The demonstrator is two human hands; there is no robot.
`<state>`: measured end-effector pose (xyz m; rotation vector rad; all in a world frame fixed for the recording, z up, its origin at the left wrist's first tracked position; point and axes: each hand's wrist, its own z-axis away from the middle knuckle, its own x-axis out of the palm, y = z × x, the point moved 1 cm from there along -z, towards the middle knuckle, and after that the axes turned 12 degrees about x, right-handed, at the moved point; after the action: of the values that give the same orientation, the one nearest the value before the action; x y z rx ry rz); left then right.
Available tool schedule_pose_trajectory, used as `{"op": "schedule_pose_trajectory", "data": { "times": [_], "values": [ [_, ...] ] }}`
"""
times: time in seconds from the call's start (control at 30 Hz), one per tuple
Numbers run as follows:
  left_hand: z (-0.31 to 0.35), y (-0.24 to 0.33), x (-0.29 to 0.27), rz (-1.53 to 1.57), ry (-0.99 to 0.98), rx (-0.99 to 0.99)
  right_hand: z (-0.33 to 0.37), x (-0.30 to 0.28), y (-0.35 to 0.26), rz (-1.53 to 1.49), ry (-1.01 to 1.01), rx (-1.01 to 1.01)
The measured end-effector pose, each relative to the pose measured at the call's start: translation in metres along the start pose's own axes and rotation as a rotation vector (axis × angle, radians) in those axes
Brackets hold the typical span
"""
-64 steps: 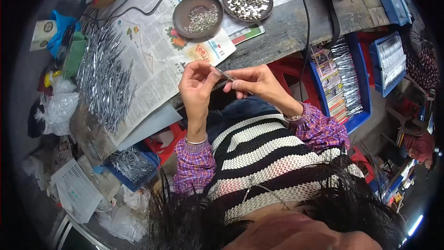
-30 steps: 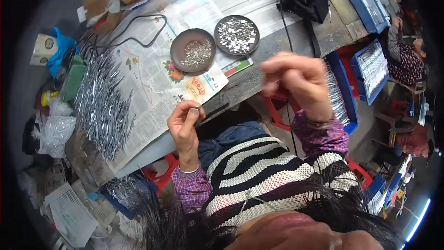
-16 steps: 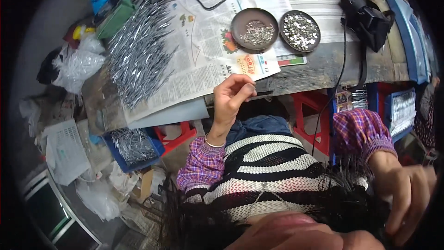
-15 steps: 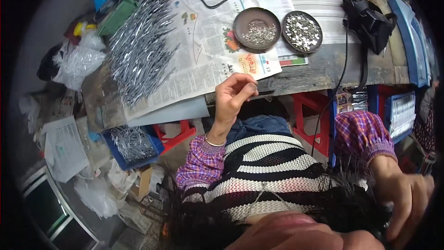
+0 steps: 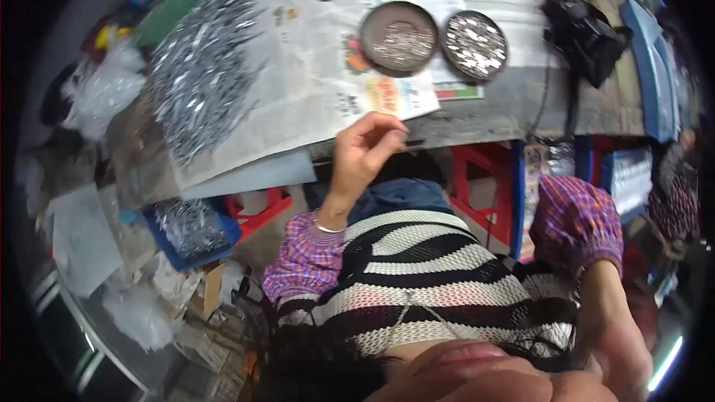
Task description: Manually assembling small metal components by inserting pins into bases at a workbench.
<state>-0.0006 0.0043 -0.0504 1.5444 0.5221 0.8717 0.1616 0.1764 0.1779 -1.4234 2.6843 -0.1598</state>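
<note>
My left hand (image 5: 365, 152) is raised just off the table's front edge, thumb and fingertips pressed together in a pinch. Whatever is between them, if anything, is too small to make out. My right hand (image 5: 614, 346) is up at the lower right, close beside my head, its fingers blurred and partly out of sight. Beyond the left hand sits a round dark dish (image 5: 376, 37) of small metal pieces. Next to it is a second dish (image 5: 504, 56) with flat shiny bits. A large heap of thin silvery metal strips (image 5: 201, 67) lies on the newspaper (image 5: 298, 67).
A black device with a cable (image 5: 585, 37) stands at the table's right, beside a blue tray (image 5: 652, 67). Below the table are red stools (image 5: 462, 193), a blue bin of metal strips (image 5: 190, 234) and another blue crate (image 5: 625, 179). Plastic bags (image 5: 104, 89) crowd the left.
My right hand has drawn in from the far right toward my head. The left hand keeps its pinch. The whole view has shifted slightly, moving the table leftward and up.
</note>
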Motion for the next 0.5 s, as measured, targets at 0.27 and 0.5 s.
{"op": "schedule_pose_trajectory", "data": {
  "times": [0.27, 0.5],
  "values": [
    [0.000, -0.013, -0.006, -0.006, -0.037, 0.073, 0.085, -0.013, 0.016, 0.418, 0.065, 0.021],
    [-0.001, -0.005, -0.003, -0.058, -0.081, 0.075, 0.186, -0.027, 0.105, 0.666, -0.401, 1.067]
  ]
}}
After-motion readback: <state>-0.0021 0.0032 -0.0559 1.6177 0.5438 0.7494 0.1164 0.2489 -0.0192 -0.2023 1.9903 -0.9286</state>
